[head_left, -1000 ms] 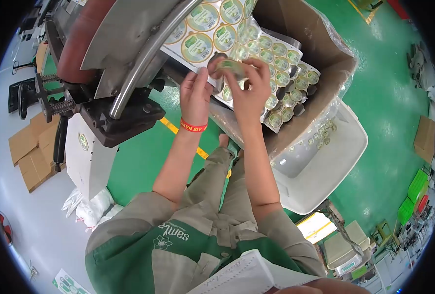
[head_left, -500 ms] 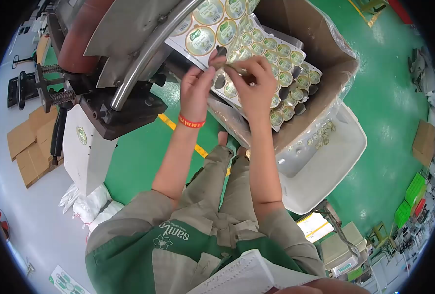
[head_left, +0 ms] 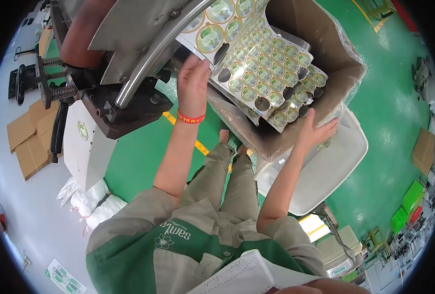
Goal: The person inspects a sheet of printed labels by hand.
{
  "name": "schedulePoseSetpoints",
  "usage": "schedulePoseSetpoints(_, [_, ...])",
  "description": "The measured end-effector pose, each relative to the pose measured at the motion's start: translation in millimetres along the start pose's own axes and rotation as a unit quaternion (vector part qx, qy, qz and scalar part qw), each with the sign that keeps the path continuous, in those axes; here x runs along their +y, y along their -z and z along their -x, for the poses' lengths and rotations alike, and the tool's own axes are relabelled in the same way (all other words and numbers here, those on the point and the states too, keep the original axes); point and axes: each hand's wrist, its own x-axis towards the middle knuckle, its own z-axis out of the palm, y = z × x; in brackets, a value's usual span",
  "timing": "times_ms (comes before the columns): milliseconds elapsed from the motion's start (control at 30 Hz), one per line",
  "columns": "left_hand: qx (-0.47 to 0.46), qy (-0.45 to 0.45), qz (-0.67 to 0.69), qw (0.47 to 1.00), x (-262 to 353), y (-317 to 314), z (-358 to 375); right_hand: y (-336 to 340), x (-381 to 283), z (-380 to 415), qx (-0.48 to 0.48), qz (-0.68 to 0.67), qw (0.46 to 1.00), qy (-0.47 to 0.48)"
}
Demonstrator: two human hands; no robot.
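Observation:
A long sheet printed with round green-and-white lids (head_left: pixel 264 73) drapes from the machine down into a cardboard box (head_left: pixel 342 73). Dark round holes show along its near edge where lids are gone. My left hand (head_left: pixel 193 85), wearing a red wristband, has its fingers curled together at the sheet's edge near the machine; the thumb is largely hidden. Off to the right, my right hand (head_left: pixel 315 131) is over the box's near rim and the white bin (head_left: pixel 342 171), fingers and thumb apart. I make out nothing held in it.
A machine with a curved metal bar (head_left: pixel 151 59) and a red roller (head_left: pixel 80 41) stands at the left. White sacks (head_left: pixel 97 203) and cardboard pieces (head_left: pixel 33 139) lie on the floor. Beyond the bin stands a beige-lidded container (head_left: pixel 340 242).
My right hand has left the sheet beside my left hand and moved right and down over the bin, its fingers spreading. My left hand stays by the sheet's edge.

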Motion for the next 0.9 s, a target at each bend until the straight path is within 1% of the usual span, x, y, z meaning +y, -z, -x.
schedulePoseSetpoints(33, [0.005,-0.001,-0.003,1.000,2.5,-3.9,1.8,-4.1,-0.5,1.8,0.000,0.244,0.970,-0.014])
schedulePoseSetpoints(67, [0.004,0.000,-0.003,1.000,1.9,-3.0,0.8,-8.0,-1.0,1.7,0.000,0.473,0.881,-0.027])
schedulePoseSetpoints(100, [0.009,0.000,-0.005,1.000,0.6,-1.4,0.9,-8.6,24.9,-3.0,-0.041,0.425,0.902,-0.067])
schedulePoseSetpoints(133, [0.015,0.000,-0.007,1.000,-0.2,-1.1,1.5,-6.0,25.2,0.7,-0.033,0.356,0.934,0.003])
schedulePoseSetpoints(200, [0.013,0.002,-0.007,1.000,-2.8,-3.5,0.2,-11.4,25.8,3.8,-0.012,0.374,0.926,0.042])
schedulePoseSetpoints(300, [0.010,0.005,-0.021,1.000,-5.3,-4.0,-0.2,-9.4,22.8,3.4,-0.014,0.381,0.924,0.034])
schedulePoseSetpoints(433, [0.020,0.009,-0.036,0.999,-6.6,-2.3,-0.8,-11.4,18.8,4.4,-0.011,0.397,0.916,0.058])
schedulePoseSetpoints(533, [0.021,0.012,-0.042,0.999,-3.4,-7.4,-0.7,-11.6,18.8,3.0,-0.021,0.408,0.912,0.034])
schedulePoseSetpoints(600, [0.020,0.002,-0.040,0.999,-1.8,-11.1,-1.0,-10.4,23.5,2.5,-0.024,0.412,0.910,0.046])
schedulePoseSetpoints(667, [0.026,-0.004,-0.041,0.999,-1.1,-9.8,-2.8,-10.9,32.4,1.8,-0.004,0.421,0.903,0.088])
schedulePoseSetpoints(700, [0.014,-0.012,-0.028,0.999,0.9,-11.0,-4.4,-11.4,26.8,1.8,-0.018,0.391,0.919,0.049])
schedulePoseSetpoints(733, [0.009,-0.012,-0.027,1.000,3.6,-10.7,-5.4,-12.5,28.0,3.4,-0.019,0.392,0.919,0.047])
schedulePoseSetpoints(800, [0.001,-0.019,0.019,1.000,9.8,-14.9,-4.5,-14.9,24.1,5.3,0.035,0.469,0.875,0.114])
schedulePoseSetpoints(833, [0.002,-0.018,0.019,1.000,9.4,-14.7,-3.6,-20.2,20.3,5.9,0.062,0.443,0.891,0.077])
schedulePoseSetpoints(867, [0.003,-0.012,0.025,1.000,8.8,-14.7,-3.1,-25.0,16.2,5.2,0.062,0.445,0.890,0.077])
schedulePoseSetpoints(900, [0.003,-0.009,0.030,1.000,7.1,-14.4,-4.5,-33.4,-2.1,3.5,0.051,0.299,0.948,0.095])
